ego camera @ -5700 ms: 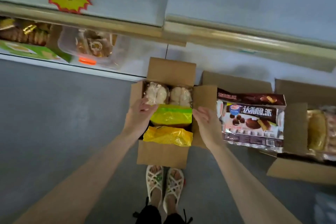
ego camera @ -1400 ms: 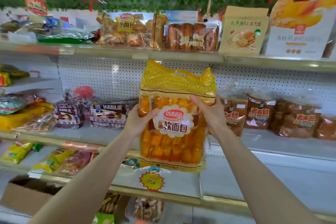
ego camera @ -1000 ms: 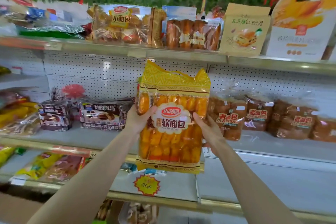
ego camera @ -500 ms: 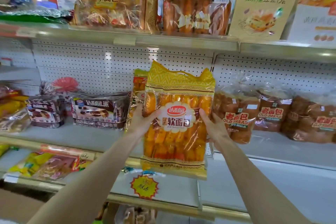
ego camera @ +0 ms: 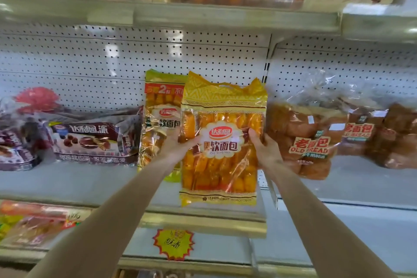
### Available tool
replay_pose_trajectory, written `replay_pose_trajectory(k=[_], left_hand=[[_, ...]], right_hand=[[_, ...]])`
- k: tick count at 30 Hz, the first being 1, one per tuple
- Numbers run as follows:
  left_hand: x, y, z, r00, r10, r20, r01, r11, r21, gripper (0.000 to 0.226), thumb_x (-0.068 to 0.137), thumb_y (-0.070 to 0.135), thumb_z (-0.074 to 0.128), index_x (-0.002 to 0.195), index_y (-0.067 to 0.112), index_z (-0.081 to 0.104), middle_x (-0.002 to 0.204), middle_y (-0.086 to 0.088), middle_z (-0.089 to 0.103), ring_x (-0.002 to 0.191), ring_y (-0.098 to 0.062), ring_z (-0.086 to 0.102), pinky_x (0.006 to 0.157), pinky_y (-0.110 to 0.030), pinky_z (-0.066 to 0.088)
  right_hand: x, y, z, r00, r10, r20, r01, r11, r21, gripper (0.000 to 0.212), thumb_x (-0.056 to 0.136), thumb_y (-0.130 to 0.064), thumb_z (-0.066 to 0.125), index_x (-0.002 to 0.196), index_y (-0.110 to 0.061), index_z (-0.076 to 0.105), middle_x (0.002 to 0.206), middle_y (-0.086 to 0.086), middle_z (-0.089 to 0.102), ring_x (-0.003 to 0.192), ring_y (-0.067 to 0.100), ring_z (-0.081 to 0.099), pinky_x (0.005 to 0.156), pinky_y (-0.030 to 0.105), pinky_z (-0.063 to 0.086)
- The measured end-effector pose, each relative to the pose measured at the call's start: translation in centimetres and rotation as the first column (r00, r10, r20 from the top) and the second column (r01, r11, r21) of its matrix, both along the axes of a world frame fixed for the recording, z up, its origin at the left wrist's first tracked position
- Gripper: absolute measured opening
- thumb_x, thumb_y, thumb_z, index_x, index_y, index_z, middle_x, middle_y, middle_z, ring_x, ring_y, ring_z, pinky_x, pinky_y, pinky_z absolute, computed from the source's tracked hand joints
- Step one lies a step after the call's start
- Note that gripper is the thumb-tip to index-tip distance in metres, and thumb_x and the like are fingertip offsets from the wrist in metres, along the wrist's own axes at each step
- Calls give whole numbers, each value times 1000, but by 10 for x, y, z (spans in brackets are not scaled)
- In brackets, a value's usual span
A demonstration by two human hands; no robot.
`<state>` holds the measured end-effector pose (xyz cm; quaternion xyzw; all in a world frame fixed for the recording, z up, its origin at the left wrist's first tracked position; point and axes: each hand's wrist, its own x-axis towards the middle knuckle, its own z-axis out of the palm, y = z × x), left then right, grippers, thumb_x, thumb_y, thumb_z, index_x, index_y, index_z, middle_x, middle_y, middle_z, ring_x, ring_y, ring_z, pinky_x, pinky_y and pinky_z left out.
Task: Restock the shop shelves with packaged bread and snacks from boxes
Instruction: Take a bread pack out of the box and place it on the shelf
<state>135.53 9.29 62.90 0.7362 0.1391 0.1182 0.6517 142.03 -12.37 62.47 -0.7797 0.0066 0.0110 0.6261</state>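
Facing white pegboard back wall (ego camera: 90,61), spanning the whole view L to R. Below it, grey middle shelf (ego camera: 67,180), running full width. Above, top shelf (ego camera: 203,18) w/ blurry bread packs, cropped at the frame's top.

Holding up big yellow bread bag (ego camera: 221,171) dead centre, upright, label to camera, in front of the middle shelf. Bottom edge low over the shelf's front lip, can't tell if touching.

Just R of it, brown "Old Bread" bags (ego camera: 309,140) sitting on that shelf, nearest one right beside the held bag. Over to the L, dark choc-pie pack (ego camera: 92,142) lying on the same shelf. Between pie pack & held bag, second bag (ego camera: 161,106) of a similar kind standing upright, green-yellow top, R side hidden behind the held one.

Left hand (ego camera: 178,144) gripping the bag's L edge approx mid-height: thumb across the front by the label, fingers tucked behind, out of sight. Right hand (ego camera: 264,149) doing likewise on the R edge: thumb on front, fingers curled round the back. Pinching the bag from both sides, then.

Down low, yellow-red starburst price tag (ego camera: 173,244), below the middle shelf's front lip.
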Motion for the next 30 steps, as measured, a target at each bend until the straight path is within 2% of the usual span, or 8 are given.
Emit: replay_pose_trajectory(k=[4, 7, 10, 15, 18, 21, 27, 30], left_hand=[[33, 9, -16, 999, -30, -23, 30, 1000, 6, 76, 82, 33, 73, 147, 23, 35, 135, 4, 50, 123, -22, 50, 104, -50, 42], [53, 12, -29, 998, -61, -25, 61, 998, 0, 70, 84, 30, 72, 145, 22, 38, 136, 1, 53, 123, -21, 51, 97, -42, 44], [69, 14, -41, 996, -77, -42, 77, 997, -2, 73, 82, 34, 74, 145, 23, 39, 135, 2, 56, 122, -21, 53, 99, -43, 47], [86, 11, -58, 995, -94, -30, 93, 995, -25, 51, 83, 27, 74, 129, 23, 51, 121, 2, 62, 104, -16, 61, 72, -25, 50], [90, 7, -60, 995, -98, -25, 98, 995, -15, 46, 84, 26, 73, 124, 25, 51, 116, 5, 61, 99, -12, 59, 69, -20, 48], [93, 4, -62, 994, -103, -19, 103, 995, 15, 52, 85, 24, 72, 131, 21, 49, 112, 7, 59, 101, -11, 57, 64, -13, 43], [95, 0, -67, 993, -114, -8, 114, 993, 31, 59, 85, 17, 73, 137, 22, 44, 113, 8, 59, 105, -12, 57, 64, -12, 46], [93, 0, -70, 993, -120, 2, 119, 992, 47, 60, 84, 15, 74, 135, 21, 44, 107, 13, 60, 96, -4, 58, 62, -11, 49]], right_hand=[[29, 8, -18, 999, -40, -37, 40, 999, -18, 54, 90, -58, 52, 129, -21, 56, 114, 6, 68, 99, 25, 67, 92, 47, 54], [47, 12, -29, 997, -61, -44, 60, 998, -25, 49, 91, -55, 52, 127, -21, 57, 112, 4, 69, 100, 25, 67, 93, 48, 53], [60, 13, -37, 996, -78, -51, 77, 997, -32, 46, 92, -53, 52, 125, -22, 57, 107, 1, 68, 99, 25, 67, 92, 47, 54], [74, 10, -50, 995, -90, -52, 89, 996, -24, 50, 90, -55, 54, 127, -22, 56, 115, 4, 67, 104, 26, 65, 94, 50, 52], [80, 6, -57, 994, -96, -45, 95, 995, -12, 47, 91, -53, 54, 125, -21, 58, 114, 3, 67, 106, 26, 64, 96, 49, 51], [83, 4, -63, 994, -104, -43, 105, 995, 4, 46, 92, -51, 53, 127, -20, 57, 111, 2, 67, 105, 26, 65, 96, 47, 52], [86, 1, -70, 994, -103, -21, 102, 995, -16, 46, 95, -49, 51, 130, -20, 56, 113, 2, 66, 107, 25, 63, 97, 45, 51], [87, 2, -72, 996, -91, -25, 92, 996, 4, 45, 95, -48, 51, 129, -19, 56, 107, -1, 63, 105, 24, 62, 96, 42, 52]])
